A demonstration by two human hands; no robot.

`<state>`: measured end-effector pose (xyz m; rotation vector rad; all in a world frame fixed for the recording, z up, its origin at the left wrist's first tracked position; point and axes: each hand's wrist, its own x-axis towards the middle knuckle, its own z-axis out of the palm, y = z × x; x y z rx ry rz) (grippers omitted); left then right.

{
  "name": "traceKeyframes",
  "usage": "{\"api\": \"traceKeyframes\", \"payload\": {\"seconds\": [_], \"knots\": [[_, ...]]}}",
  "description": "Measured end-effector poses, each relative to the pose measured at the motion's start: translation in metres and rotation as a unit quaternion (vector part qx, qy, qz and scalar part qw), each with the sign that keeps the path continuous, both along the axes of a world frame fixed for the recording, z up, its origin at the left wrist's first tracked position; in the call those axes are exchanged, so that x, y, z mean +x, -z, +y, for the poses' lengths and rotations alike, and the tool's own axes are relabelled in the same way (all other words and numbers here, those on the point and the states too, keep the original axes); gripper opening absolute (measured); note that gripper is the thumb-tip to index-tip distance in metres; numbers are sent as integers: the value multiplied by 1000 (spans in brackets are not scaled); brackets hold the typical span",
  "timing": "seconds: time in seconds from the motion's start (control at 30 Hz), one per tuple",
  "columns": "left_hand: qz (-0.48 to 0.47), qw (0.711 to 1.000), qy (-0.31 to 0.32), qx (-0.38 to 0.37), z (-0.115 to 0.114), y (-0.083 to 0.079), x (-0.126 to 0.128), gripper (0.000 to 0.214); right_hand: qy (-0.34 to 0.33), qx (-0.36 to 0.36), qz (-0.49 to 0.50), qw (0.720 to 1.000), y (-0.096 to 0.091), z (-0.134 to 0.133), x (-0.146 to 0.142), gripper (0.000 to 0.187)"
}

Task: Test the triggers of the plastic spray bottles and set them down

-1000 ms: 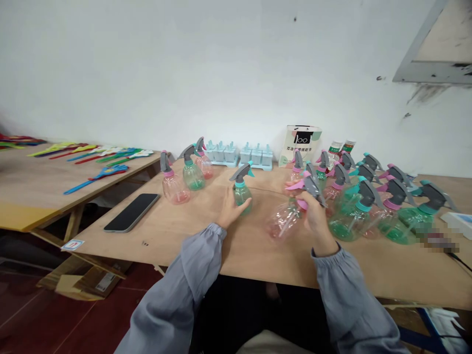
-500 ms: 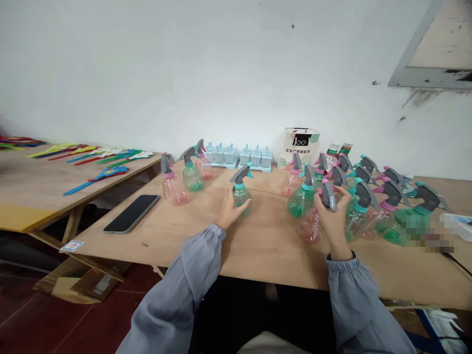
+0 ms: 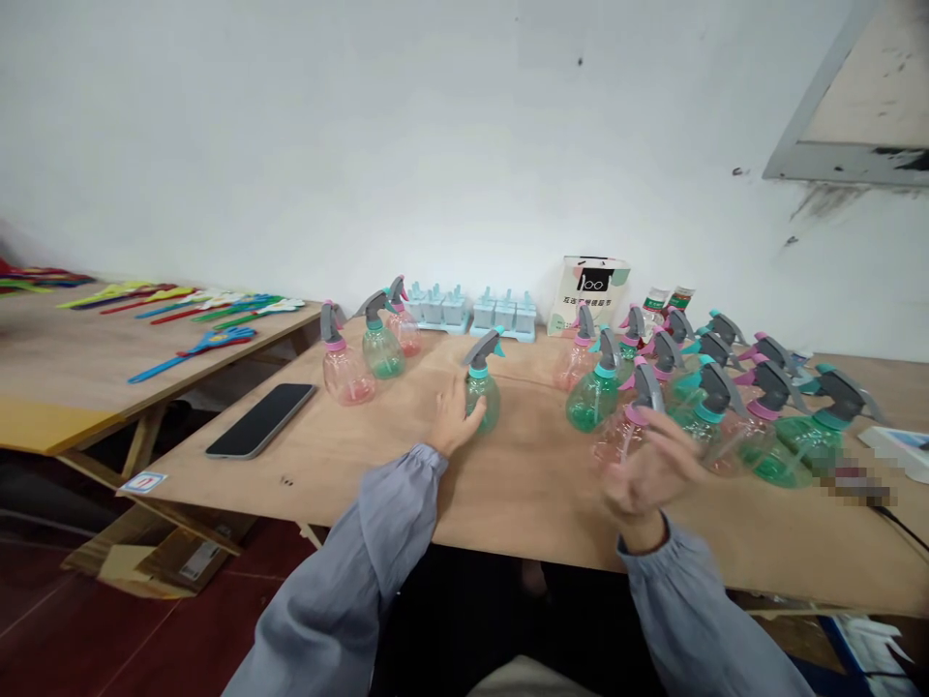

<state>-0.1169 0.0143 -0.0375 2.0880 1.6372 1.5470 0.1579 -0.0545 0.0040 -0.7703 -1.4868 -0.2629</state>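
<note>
A clear green spray bottle (image 3: 486,399) with a turquoise collar and grey trigger stands upright near the middle of the table. Just left of it is my left hand (image 3: 454,418), fingers apart and thumb over the bottle's near side; whether it touches is unclear. My right hand (image 3: 649,469), blurred by motion, is in front of a pink spray bottle (image 3: 616,438) with a pink collar, its fingers apart and partly covering the bottle. Close behind stand more spray bottles, among them a green one (image 3: 591,402). At the left are two pink bottles and a green bottle (image 3: 382,350).
A black phone (image 3: 261,421) lies on the wooden table's left side. Light-blue popsicle moulds (image 3: 504,315) and a printed card box (image 3: 587,296) stand by the wall. Another table at left bears colourful hand-shaped sticks (image 3: 193,352). A dark cable crosses the right edge.
My left hand has loosened around the green spray bottle, which sits slightly farther right. My right hand has come off the pink bottle's trigger head and moved down towards me.
</note>
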Motion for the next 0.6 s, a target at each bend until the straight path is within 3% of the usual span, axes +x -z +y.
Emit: {"api": "traceKeyframes", "payload": {"seconds": [0.07,0.1,0.2,0.3,0.47,0.53,0.6], "knots": [[44,998,-29,14,-6,-4,3,57,-111,-28,-9,993,-6,-1,-38,41],[64,997,-41,26,-8,-7,4,58,-145,-85,-22,986,-11,3,-58,42],[105,991,-55,60,-14,-11,6,58,-180,-214,23,960,-26,30,-107,73],[130,987,-36,83,-17,-11,8,61,-201,-270,46,941,-35,60,-129,94],[109,988,8,108,-15,-14,-5,51,-287,-311,28,905,-38,81,-129,57],[41,987,-56,145,-14,-21,-24,39,-298,-313,34,901,-38,85,-126,45],[-66,958,-200,193,-13,-30,-50,31,-298,-313,41,901,-37,90,-124,39]]}}
